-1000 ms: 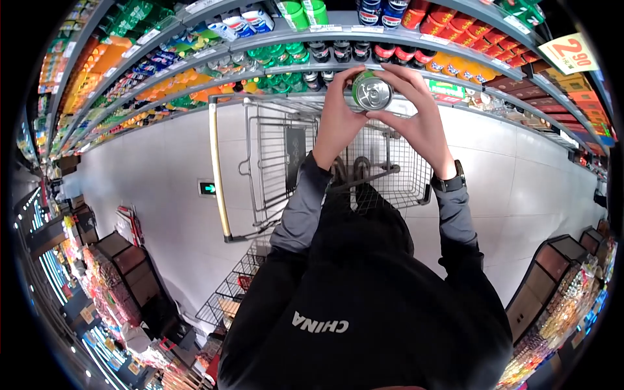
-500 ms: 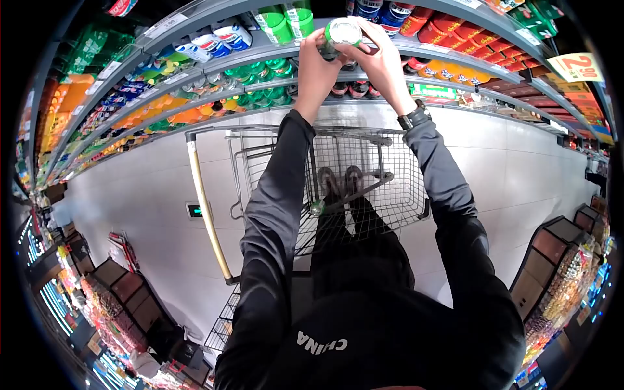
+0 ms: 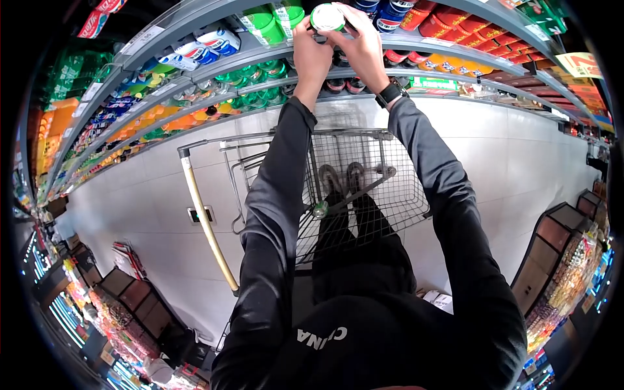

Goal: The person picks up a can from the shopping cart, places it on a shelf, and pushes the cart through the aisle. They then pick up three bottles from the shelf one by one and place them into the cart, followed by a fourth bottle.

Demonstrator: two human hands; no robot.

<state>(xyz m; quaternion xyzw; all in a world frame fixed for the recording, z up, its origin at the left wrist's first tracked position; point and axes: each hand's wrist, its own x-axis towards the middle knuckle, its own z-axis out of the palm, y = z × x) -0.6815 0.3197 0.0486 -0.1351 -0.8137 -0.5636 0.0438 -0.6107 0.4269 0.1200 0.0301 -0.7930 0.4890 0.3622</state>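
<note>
The black coat (image 3: 383, 325) is closest, and its long sleeves (image 3: 276, 214) reach up past the cart (image 3: 408, 188). The cart is in front of the legs, and two shoes (image 3: 329, 177) show through its wires. A small green thing (image 3: 320, 208) shows there too (I can't tell if it is inside the cart).

Past the cart, the left hand (image 3: 313, 62) and the right hand (image 3: 364, 55) pinch one can (image 3: 327, 18) between them. The left fingers press its left side and the right fingers curl round the other side. The can is up high, in front of the shelf (image 3: 455, 49). If one hand lets go too soon, or the can is slick, it could slip, bang on the cart and hit the floor (image 3: 507, 143). The right wrist has a watch (image 3: 390, 95), which could catch on the shelf if that arm dips.

Farther on are green cans (image 3: 263, 27), just beside the left fingers. A fast bump to the left could tip them. Blue cans (image 3: 393, 14) and red cans (image 3: 437, 27) could get knocked by a wide right elbow.
</note>
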